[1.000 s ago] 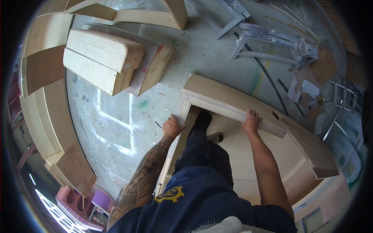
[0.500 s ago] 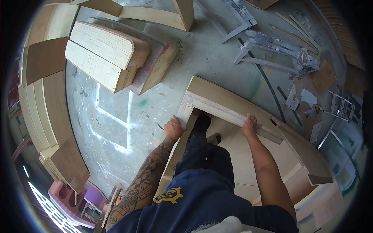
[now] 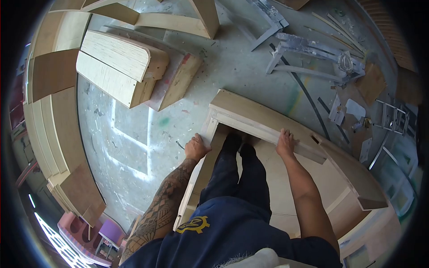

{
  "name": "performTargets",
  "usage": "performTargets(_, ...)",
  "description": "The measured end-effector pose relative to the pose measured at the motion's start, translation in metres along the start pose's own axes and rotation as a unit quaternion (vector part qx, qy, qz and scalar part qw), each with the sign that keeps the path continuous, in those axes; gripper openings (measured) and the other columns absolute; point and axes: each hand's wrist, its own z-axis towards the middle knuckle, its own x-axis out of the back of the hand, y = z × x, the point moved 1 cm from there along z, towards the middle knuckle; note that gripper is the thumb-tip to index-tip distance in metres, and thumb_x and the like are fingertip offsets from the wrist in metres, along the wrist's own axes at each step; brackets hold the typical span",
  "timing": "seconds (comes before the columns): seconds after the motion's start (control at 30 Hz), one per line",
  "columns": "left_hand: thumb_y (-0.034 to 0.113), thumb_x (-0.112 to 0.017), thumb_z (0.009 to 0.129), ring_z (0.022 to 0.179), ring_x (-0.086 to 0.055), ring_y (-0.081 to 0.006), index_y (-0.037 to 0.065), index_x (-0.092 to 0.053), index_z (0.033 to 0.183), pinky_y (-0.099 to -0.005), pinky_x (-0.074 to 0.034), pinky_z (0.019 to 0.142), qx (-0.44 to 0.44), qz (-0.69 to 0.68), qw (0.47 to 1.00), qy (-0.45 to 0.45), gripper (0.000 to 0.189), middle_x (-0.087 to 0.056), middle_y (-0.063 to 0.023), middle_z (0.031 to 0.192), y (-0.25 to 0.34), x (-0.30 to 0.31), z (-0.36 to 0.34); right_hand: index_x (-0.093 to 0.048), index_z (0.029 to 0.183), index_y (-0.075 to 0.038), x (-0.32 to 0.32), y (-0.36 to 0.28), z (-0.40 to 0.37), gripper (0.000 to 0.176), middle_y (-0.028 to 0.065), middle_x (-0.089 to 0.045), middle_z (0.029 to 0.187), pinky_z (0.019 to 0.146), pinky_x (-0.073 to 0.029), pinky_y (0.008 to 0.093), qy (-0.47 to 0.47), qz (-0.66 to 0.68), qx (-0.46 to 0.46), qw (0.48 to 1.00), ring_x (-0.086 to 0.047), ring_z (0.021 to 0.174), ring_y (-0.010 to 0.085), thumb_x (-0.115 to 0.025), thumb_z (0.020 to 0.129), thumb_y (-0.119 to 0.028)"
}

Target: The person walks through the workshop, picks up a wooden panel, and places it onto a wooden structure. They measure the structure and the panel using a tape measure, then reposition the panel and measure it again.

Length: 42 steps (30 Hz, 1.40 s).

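Observation:
Around my legs is a large plywood box frame (image 3: 254,129), open at the top, with a pale timber rim. My left hand (image 3: 196,147) grips its left rim, fingers curled over the edge. On the far rim, toward the right, my right hand (image 3: 286,142) is closed over the timber, its fingers on the outer side. Both my feet are inside the opening, near the far corner, with dark shoes partly in shadow.
Beyond the frame stands a round-cornered plywood piece (image 3: 118,64) on a wooden block. Paint-spattered trestles (image 3: 308,58), wood strips and cardboard scraps (image 3: 373,85) lie at the upper right. Curved plywood panels (image 3: 67,129) line the left. Pink and purple furniture (image 3: 109,232) is at the lower left.
My trailing foot has come forward beside the other inside the frame, so my legs are together. Both hands keep their places on the rim, and the view has shifted slightly.

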Motion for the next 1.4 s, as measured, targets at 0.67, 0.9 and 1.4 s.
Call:
performTargets(0.67,0.05,-0.09,0.063,0.084,-0.072,-0.0273,0.005,-0.057,0.104,-0.0397,-0.056,0.075,0.023,-0.022,0.994,0.101,0.069,-0.068,-0.0097,0.09,0.006,0.001,0.0,-0.031,0.138,-0.014,-0.021,0.007,0.029,0.085,0.0158,-0.043,0.141,0.106,-0.038,0.0656,-0.025,-0.014,-0.015,0.999,-0.044,0.135,0.0358,-0.085,0.072,-0.014)
performTargets(0.9,0.049,-0.091,0.062,0.085,-0.071,-0.0259,0.005,-0.057,0.101,-0.0392,-0.055,0.076,0.044,-0.038,0.996,0.065,0.068,-0.068,-0.0086,0.089,0.006,0.003,0.001,-0.028,0.139,-0.012,-0.012,0.004,0.036,0.088,0.0163,-0.044,0.141,0.105,-0.043,0.061,-0.057,-0.041,-0.015,0.997,-0.044,0.135,0.0368,-0.086,0.072,-0.019)
performTargets(1.4,0.043,-0.09,0.062,0.082,-0.07,-0.0298,0.005,-0.056,0.103,-0.0416,-0.054,0.079,-0.001,-0.074,0.991,0.116,0.066,-0.068,-0.012,0.091,-0.003,-0.007,-0.003,-0.037,0.127,-0.003,-0.013,0.006,0.016,0.076,0.024,-0.055,0.131,0.104,-0.048,0.0482,0.012,-0.065,0.035,0.997,-0.056,0.122,0.0429,-0.087,0.071,-0.017)
